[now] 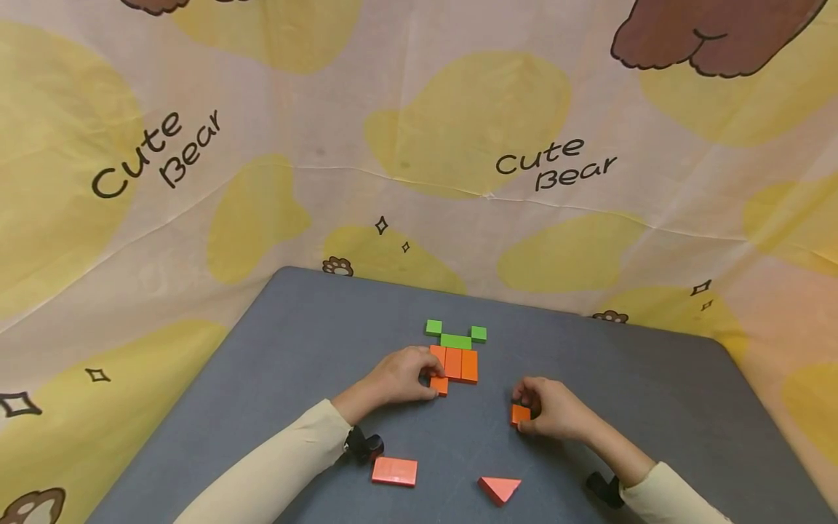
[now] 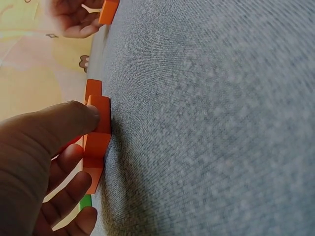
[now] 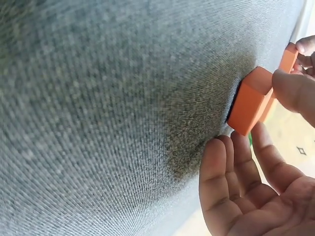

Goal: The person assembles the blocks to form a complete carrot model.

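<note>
Head cam: L hand (image 1: 402,375) pinches sm. orange blk (image 1: 441,386), R hand (image 1: 558,409) pinches 2nd blk (image 1: 520,415).
From orange row (image 1: 454,363): sm. orange blk at 7 o'clock, 2nd blk apart at 4; green bar (image 1: 456,341) at 12, pink tri. (image 1: 500,489) at 5.

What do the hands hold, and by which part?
Right hand: small orange block, by near and far sides. Left hand: another block, by its near side; other contact unclear.
</note>
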Available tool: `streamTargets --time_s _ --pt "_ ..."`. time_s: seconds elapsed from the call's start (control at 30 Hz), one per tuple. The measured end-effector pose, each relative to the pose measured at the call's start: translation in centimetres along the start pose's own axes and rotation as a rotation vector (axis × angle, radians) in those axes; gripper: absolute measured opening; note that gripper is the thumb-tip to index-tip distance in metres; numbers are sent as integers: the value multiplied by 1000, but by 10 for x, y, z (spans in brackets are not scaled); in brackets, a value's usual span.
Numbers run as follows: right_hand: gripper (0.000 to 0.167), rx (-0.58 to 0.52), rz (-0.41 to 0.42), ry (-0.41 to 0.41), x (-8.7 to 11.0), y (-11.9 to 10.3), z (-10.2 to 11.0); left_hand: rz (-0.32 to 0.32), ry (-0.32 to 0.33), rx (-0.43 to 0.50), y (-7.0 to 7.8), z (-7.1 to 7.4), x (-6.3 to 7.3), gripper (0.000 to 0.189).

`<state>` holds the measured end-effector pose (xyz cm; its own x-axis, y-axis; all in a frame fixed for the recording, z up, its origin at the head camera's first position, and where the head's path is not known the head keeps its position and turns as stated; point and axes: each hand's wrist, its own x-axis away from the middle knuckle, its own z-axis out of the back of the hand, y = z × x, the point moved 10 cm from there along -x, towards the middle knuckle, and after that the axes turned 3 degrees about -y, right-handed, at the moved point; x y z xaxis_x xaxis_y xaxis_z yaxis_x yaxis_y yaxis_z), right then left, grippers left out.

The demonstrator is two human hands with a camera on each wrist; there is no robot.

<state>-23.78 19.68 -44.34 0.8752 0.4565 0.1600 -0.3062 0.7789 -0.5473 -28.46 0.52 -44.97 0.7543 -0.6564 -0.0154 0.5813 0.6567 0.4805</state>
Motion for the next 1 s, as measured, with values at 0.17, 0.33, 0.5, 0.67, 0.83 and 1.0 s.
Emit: streamTargets --time_s 0.17,0.33,0.5,0.67,0.83,1.0 --pt "30 12 -2 4 -1 -1 -2 -1 2 -5 -1 0 1 23" --pt "27 1 1 -5 -3 -2 -4 0 2 -5 -2 0 2 23" --pt "25 -1 19 -4 -9 -8 -5 2 2 0 -1 2 3 22" --pt "24 36 23 23 -22 -20 -5 4 6 2 -2 3 4 22" --pt "24 83 39 50 -37 -36 -3 19 16 3 -4 5 6 21" --pt "24 100 69 62 -51 -48 -7 18 20 6 -5 7 8 19"
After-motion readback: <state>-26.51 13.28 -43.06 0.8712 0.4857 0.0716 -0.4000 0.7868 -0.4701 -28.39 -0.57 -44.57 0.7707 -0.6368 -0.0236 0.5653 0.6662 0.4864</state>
